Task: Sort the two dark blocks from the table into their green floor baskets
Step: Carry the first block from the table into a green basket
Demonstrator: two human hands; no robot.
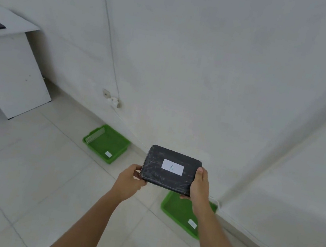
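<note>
Over white floor tiles [20, 163], both hands' fingers [199, 171] grip the A-labelled block [171, 169].

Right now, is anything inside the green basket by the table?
Empty, as far as shows: the far green basket has only a bare green floor and a small white label.

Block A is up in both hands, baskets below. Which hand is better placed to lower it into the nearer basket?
Probably the right hand: it grips the block directly above the nearer basket, while the left hand sits over bare floor.
</note>
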